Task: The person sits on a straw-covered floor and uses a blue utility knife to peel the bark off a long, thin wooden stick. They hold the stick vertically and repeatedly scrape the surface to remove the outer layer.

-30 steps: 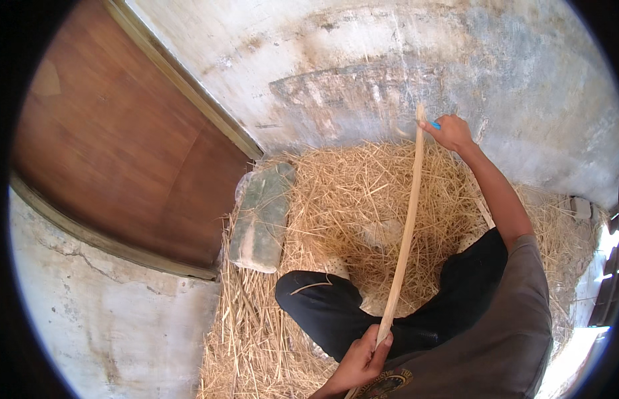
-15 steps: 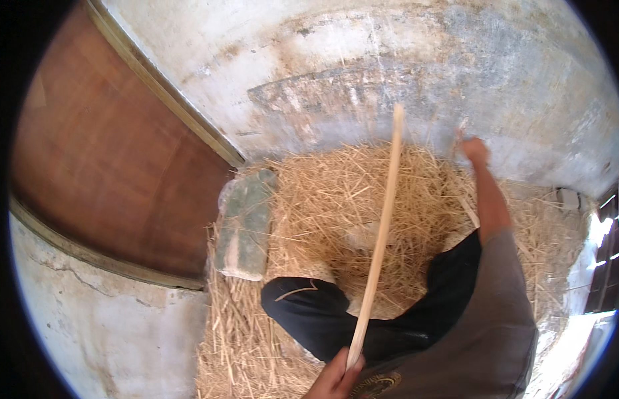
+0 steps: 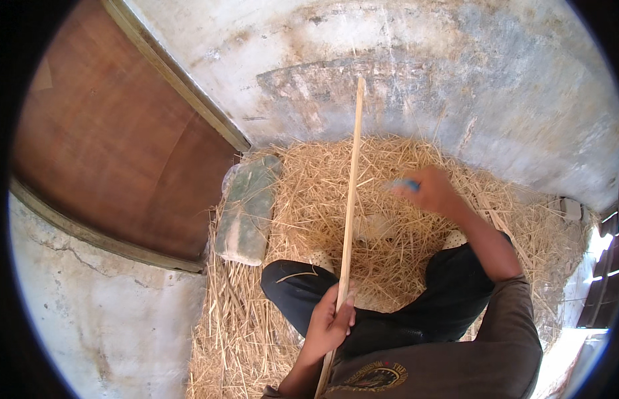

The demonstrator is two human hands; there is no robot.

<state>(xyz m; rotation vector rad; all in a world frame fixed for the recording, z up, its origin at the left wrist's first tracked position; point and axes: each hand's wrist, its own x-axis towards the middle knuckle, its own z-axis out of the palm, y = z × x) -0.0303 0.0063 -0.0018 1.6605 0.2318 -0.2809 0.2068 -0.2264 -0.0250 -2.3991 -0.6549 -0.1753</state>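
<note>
A long, pale wooden strip slants up from my lap, its far tip in front of the wall. Its lower part is gripped by my left hand, fingers wrapped round it above my thigh. Over the straw and to the right of the strip, my right hand is closed on a small blue-handled tool. That tool is smeared by motion, so its working end cannot be made out. It is apart from the strip.
Straw and shavings cover the ground around my crossed legs. A worn green block lies at left, beside a brown door panel. A stained plaster wall rises ahead. A small grey block sits at far right.
My right hand has come back from near the wall toward the strip. My left hand has moved forward, now gripping the strip farther up, and the strip's far tip has shifted left and up.
</note>
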